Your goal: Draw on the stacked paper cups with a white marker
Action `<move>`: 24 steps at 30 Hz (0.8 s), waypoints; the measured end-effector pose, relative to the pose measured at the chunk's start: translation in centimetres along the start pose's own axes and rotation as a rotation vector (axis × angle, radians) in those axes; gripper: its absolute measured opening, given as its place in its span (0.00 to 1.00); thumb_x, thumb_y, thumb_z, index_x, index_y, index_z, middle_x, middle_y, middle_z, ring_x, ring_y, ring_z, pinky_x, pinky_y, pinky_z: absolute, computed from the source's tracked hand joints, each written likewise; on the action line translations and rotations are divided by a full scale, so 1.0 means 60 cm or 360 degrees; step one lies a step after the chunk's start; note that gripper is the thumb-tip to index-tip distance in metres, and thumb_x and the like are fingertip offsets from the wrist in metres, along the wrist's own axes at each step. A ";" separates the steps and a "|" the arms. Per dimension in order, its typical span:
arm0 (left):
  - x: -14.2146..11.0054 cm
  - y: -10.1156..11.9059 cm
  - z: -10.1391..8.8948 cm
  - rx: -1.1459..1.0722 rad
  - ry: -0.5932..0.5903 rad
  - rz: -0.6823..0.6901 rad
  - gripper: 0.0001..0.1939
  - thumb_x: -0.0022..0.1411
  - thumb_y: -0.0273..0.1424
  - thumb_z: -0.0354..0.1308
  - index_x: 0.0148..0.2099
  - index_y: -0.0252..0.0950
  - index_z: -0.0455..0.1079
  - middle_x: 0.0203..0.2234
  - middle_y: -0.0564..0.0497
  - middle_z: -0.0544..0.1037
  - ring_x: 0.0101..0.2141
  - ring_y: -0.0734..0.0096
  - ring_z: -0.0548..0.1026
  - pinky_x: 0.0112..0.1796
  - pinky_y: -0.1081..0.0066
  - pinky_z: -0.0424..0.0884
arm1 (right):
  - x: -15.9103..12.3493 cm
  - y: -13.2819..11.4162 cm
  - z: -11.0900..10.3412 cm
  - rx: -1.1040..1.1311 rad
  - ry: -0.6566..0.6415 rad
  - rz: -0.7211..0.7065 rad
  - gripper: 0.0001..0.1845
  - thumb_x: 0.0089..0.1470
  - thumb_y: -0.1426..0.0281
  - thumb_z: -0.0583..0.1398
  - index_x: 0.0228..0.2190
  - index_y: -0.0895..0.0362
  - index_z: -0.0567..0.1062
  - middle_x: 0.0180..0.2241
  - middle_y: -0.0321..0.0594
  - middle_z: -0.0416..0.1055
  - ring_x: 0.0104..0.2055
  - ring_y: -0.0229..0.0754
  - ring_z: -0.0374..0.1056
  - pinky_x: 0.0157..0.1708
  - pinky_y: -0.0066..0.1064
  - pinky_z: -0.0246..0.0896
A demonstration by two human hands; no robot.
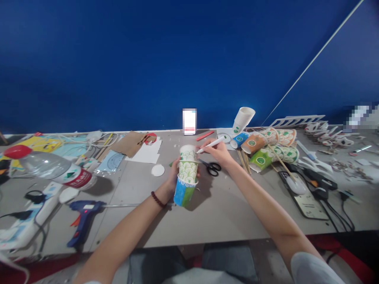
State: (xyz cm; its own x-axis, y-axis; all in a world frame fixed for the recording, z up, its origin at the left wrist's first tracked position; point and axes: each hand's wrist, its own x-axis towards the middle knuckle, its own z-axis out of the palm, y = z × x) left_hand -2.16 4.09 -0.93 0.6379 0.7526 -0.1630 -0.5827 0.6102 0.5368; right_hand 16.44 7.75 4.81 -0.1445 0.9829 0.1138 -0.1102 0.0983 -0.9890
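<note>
My left hand (174, 173) is wrapped round a short stack of paper cups (188, 172), tilted above the table. The lowest cup is blue and green; those above show a green scale pattern. Between the fingers of my right hand (217, 152) is a white marker pen (211, 144), its tip close to the side of the upper cup. Whether the tip touches the cup I cannot tell. Black-handled scissors (213, 169) lie just below my right hand. A white paper disc (158, 170) rests left of the cups.
At left are a blue glue gun (84, 217), a plastic bottle (59, 167) and a power strip (32, 221). A phone (190, 121) stands against the blue wall. More paper cups (260, 148), thin sticks (244, 161) and a black glue gun (318, 179) lie at right.
</note>
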 end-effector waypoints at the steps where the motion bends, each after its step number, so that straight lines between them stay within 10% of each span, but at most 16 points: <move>1: 0.000 0.000 -0.001 0.0000 0.0003 -0.0004 0.33 0.59 0.50 0.51 0.55 0.27 0.70 0.29 0.41 0.79 0.28 0.59 0.78 0.30 0.66 0.70 | 0.000 0.001 0.000 0.0002 -0.0011 -0.0012 0.05 0.39 0.70 0.65 0.21 0.55 0.73 0.22 0.38 0.77 0.44 0.53 0.77 0.42 0.37 0.70; 24: 0.003 -0.004 -0.014 -0.0201 0.0056 -0.0050 0.29 0.56 0.48 0.54 0.51 0.30 0.72 0.35 0.42 0.80 0.33 0.58 0.78 0.34 0.64 0.71 | -0.002 -0.003 0.000 0.0033 -0.0030 -0.0035 0.07 0.40 0.66 0.66 0.21 0.54 0.73 0.22 0.37 0.76 0.45 0.52 0.76 0.47 0.40 0.68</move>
State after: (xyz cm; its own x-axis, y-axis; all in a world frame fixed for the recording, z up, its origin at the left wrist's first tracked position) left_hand -2.33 4.26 -1.77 0.6399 0.7397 -0.2081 -0.6230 0.6580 0.4231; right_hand 16.46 7.58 4.98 -0.1603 0.9774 0.1377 -0.1341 0.1167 -0.9841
